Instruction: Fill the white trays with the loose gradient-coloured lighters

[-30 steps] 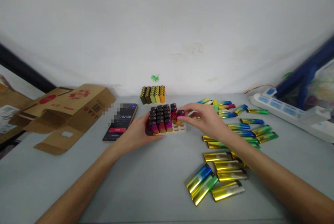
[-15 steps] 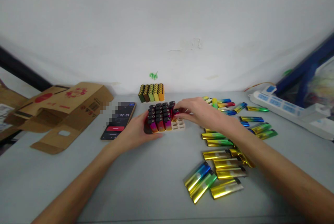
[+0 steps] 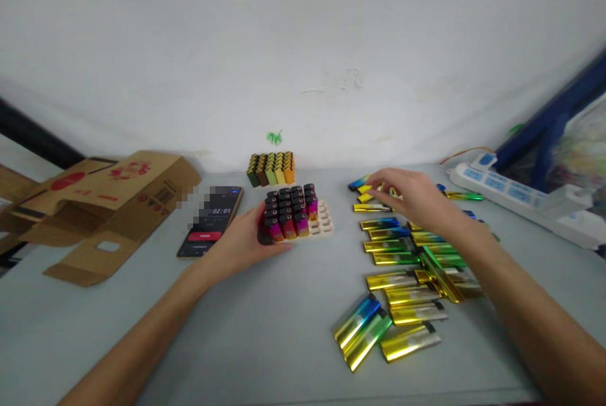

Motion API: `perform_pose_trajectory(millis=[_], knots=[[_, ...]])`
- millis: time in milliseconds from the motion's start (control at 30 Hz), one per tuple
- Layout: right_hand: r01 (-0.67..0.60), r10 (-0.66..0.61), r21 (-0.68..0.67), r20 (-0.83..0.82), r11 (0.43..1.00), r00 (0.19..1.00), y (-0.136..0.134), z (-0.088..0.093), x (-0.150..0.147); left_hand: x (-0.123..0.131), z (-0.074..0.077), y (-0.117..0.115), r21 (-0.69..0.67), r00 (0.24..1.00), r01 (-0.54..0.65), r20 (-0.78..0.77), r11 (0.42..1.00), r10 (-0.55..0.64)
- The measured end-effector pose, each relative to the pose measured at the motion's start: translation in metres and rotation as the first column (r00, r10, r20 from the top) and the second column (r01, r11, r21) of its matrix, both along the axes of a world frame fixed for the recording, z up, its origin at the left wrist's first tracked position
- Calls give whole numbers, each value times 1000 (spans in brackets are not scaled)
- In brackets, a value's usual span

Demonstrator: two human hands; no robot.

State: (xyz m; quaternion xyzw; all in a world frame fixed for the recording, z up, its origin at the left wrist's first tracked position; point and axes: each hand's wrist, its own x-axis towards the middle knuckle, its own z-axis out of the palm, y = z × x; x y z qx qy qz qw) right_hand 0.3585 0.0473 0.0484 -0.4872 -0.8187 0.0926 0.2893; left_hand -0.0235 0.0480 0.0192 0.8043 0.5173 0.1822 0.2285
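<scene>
My left hand grips the left side of a cream tray on the grey table. The tray holds rows of upright black-capped lighters in pink and orange, and its right columns of slots stand bare. My right hand hovers over the far end of a scatter of loose gold, green and blue lighters to the right of the tray. Its fingers are stretched down and left, with the tips on a lighter near the table's back. I see nothing held in it.
A phone with a running timer lies left of the tray. A flattened cardboard box sits at far left. A small block of green and yellow lighters stands by the wall. A white power strip lies back right.
My right hand has left the tray, where it set a lighter into a slot, and moved right to the loose lighters. My left hand stays on the tray.
</scene>
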Motion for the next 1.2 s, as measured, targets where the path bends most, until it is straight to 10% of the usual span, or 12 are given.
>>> perform_pose_trajectory(millis=[167, 333, 600, 800, 1000, 1200], knots=[[238, -221, -61, 210, 969, 952, 20, -8, 106, 1, 2, -1, -7, 1000, 2, 3, 1000, -2], [229, -208, -38, 296, 973, 932, 28, -28, 134, 1, 2, -1, 6, 1000, 4, -8, 1000, -4], [237, -207, -53, 329, 970, 922, 31, -38, 127, 0, 1, -1, 9, 1000, 7, -27, 1000, -7], [284, -289, -57, -137, 957, 947, 16, -15, 105, 1, 2, -1, 2, 1000, -5, -16, 1000, 6], [132, -284, -259, -739, 957, 611, 4, 2, 50, 1, 2, 0, 18, 1000, 15, 15, 1000, -16], [-286, -220, -365, -873, 886, 435, -21, 8, -21, 2, 2, -1, -10, 1000, -7, 22, 1000, 7]])
